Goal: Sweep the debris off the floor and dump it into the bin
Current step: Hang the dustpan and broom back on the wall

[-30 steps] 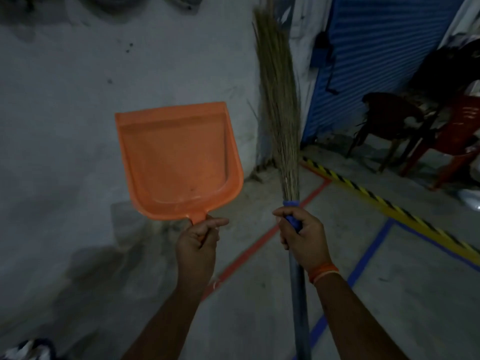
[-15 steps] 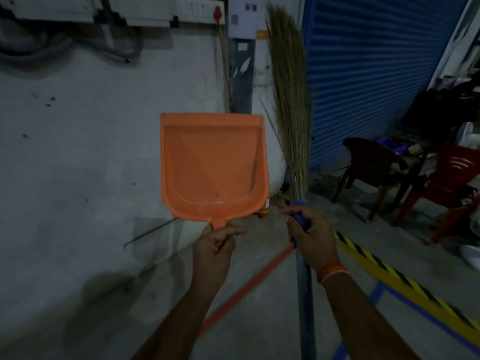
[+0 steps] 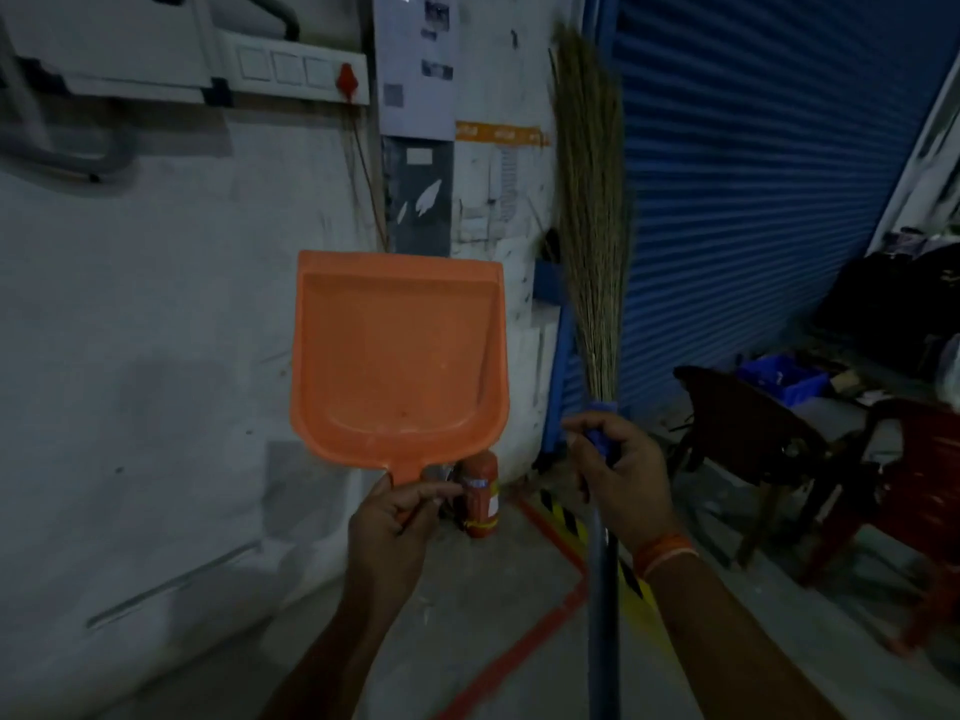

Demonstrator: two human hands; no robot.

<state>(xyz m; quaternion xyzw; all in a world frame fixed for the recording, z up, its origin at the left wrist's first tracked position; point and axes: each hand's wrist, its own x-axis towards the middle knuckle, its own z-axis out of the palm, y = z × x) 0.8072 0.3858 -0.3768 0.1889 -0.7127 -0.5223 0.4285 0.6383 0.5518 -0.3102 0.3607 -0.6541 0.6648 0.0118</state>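
At frame centre, the left hand (image 3: 387, 522) grips the handle of a flat orange plastic dustpan (image 3: 400, 356), held upright. Right of it, the right hand (image 3: 621, 478) clasps an upright straw-bristled broom (image 3: 592, 210) with bristles topmost.

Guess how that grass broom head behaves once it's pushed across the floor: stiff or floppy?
Probably springy rather than stiff: the broom head is a loose bundle of thin dry stalks, bound only at the blue collar beside the right hand, so the tips should splay and bend. It looks light for its length; one hand holds it upright. The stalks may shed or snap under hard pressure.
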